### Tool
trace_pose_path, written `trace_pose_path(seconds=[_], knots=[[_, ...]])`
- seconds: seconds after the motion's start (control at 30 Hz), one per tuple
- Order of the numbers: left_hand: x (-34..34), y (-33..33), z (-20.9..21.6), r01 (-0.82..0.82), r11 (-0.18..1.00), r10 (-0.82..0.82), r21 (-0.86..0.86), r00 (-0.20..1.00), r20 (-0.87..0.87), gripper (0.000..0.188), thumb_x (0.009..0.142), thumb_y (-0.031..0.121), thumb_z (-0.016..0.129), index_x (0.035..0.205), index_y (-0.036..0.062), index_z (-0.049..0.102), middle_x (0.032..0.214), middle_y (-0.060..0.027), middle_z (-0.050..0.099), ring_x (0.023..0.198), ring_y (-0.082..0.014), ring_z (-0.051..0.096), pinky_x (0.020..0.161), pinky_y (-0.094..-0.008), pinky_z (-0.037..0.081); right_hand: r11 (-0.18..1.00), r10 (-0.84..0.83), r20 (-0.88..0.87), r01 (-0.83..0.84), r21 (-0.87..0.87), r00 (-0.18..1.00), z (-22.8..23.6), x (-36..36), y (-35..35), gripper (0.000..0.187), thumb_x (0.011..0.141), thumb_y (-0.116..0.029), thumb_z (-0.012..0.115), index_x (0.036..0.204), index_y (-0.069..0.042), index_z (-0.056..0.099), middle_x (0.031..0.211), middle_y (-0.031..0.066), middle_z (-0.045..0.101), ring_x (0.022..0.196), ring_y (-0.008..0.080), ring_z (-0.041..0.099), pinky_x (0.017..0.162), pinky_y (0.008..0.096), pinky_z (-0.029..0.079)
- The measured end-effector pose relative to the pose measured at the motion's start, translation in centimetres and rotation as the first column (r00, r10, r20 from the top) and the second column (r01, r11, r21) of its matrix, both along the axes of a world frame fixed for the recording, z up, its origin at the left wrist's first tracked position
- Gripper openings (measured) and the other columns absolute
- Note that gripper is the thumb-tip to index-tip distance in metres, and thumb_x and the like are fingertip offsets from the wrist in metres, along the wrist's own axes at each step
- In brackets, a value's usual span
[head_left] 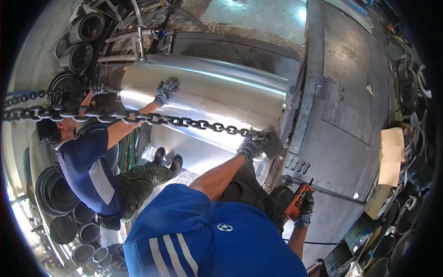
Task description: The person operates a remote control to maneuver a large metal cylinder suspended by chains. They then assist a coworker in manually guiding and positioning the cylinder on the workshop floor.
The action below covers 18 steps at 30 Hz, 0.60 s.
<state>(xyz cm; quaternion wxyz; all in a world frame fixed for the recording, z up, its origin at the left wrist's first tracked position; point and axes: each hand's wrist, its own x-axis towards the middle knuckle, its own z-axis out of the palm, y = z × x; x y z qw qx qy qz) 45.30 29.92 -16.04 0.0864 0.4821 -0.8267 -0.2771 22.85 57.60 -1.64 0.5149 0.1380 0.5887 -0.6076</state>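
My left hand [251,147], in a grey knit glove, is closed at the end of a heavy steel chain [200,124], against a dark metal block [274,146]. The exact grip is partly hidden. Stretching in from the left, the chain crosses in front of a large shiny roll of sheet metal [207,94]. Low on the right, my gloved right hand [306,210] is wrapped round an orange handheld remote control [297,201] with a short black antenna. Across the roll's left part, a co-worker's gloved hand [167,91] lies flat on the metal.
A co-worker [90,173] in a dark blue shirt stands at the left. A second chain [27,98] runs there too. Round metal rings [55,191] are stacked along the left side. Flat dark steel plates [344,115] lie at the right, beside a brown cardboard piece [391,157] and scrap.
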Motion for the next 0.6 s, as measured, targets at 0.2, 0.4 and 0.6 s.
trace_pose_path(seconds=[0.2, 0.4, 0.6], knots=[[-1.4, 1.3, -2.6, 0.237, 0.959, -0.217, 0.156, 0.967, -0.136, 0.024, 0.092, 0.035, 0.053, 0.107, 0.0204, 0.064, 0.106, -0.0083, 0.063, 0.103, -0.0265, 0.057, 0.098, -0.0474, 0.041, 0.998, -0.045, 0.151, 0.05, -0.035, 0.988, 1.9, -0.3, -0.9, 0.032, 0.087, -0.033, 0.066, 0.109, -0.01, 0.064, 0.087, 0.0056, 0.071, 0.069, 0.0198, 0.068, 0.063, 0.0344, 0.059], [-0.6, 2.5, 7.6, 0.362, 0.674, 0.217, 0.644, 0.737, -0.641, 0.022, 0.087, 0.024, 0.062, 0.104, 0.0105, 0.066, 0.103, -0.0084, 0.066, 0.099, -0.0271, 0.061, 0.089, -0.0452, 0.047, 0.994, -0.095, 0.111, 0.101, -0.046, 0.989, 2.7, -1.8, 1.0, 0.033, 0.087, -0.034, 0.067, 0.108, -0.01, 0.064, 0.086, 0.0062, 0.071, 0.07, 0.0214, 0.068, 0.065, 0.0344, 0.059], [1.7, 4.7, 13.4, 0.236, 0.966, -0.147, 0.103, 0.833, -0.534, 0.025, 0.08, 0.019, 0.061, 0.103, 0.0112, 0.066, 0.098, -0.0078, 0.065, 0.091, -0.0284, 0.06, 0.083, -0.0432, 0.049, 0.994, -0.023, 0.101, 0.034, -0.106, 0.995, 1.5, -5.7, 3.3, 0.035, 0.089, -0.038, 0.064, 0.112, -0.011, 0.063, 0.089, 0.0066, 0.071, 0.072, 0.0228, 0.069, 0.068, 0.0369, 0.059]])
